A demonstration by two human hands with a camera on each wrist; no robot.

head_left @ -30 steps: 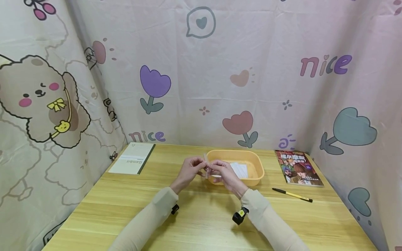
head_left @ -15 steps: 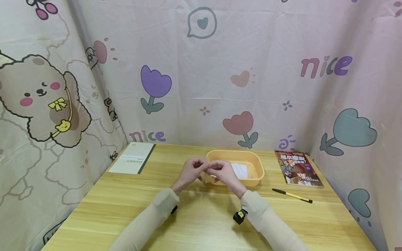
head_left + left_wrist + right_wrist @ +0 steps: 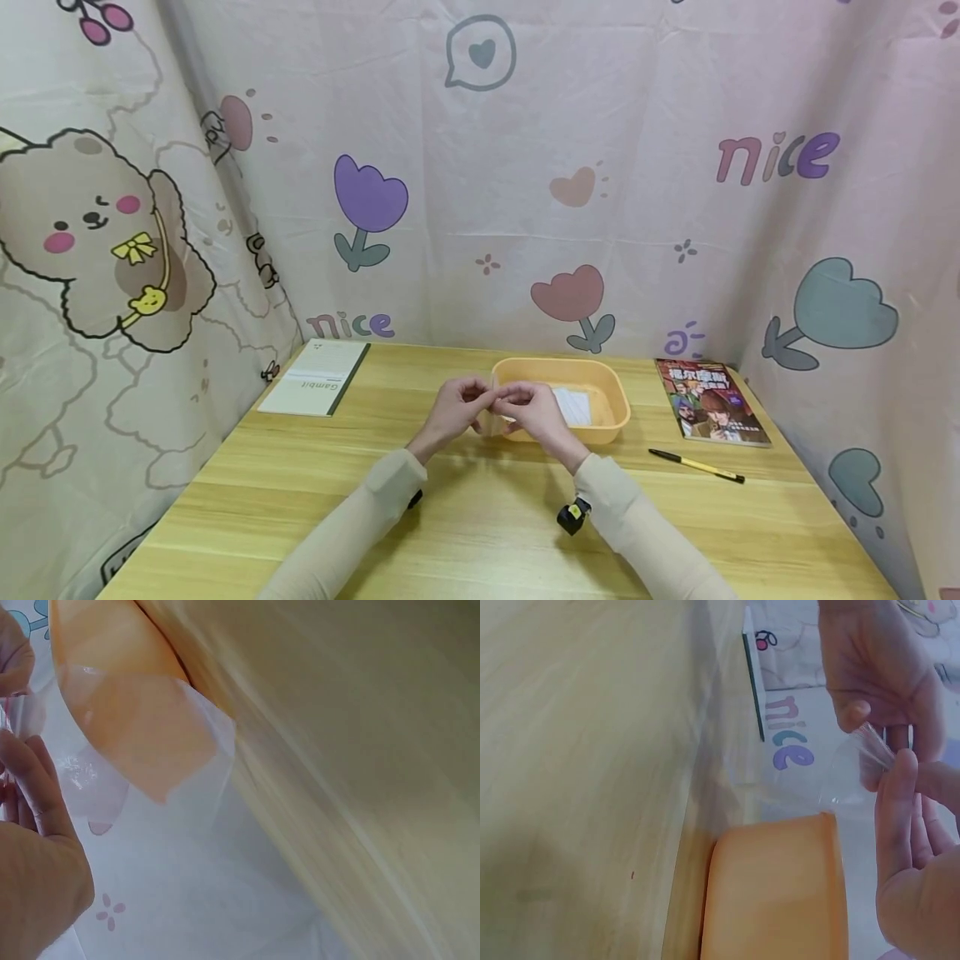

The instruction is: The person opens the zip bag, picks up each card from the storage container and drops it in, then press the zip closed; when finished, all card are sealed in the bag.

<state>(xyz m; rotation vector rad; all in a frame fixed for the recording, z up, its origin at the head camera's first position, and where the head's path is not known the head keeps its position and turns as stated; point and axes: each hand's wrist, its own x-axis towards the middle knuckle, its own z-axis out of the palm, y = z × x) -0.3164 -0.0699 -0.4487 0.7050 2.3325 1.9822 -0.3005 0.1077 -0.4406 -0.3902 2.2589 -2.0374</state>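
Clear film, pinched; notebook reads "Gambit", curtain "nice", magazine "福尔摩斯".

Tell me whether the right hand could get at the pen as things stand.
Probably yes: nothing covers the pen on the table, though the right hand is busy pinching clear plastic.

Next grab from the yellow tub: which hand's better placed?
Right, likely: in the head view the right hand overlaps the yellow tub; the left hand sits farther left. Both hold clear plastic, so it should release first.
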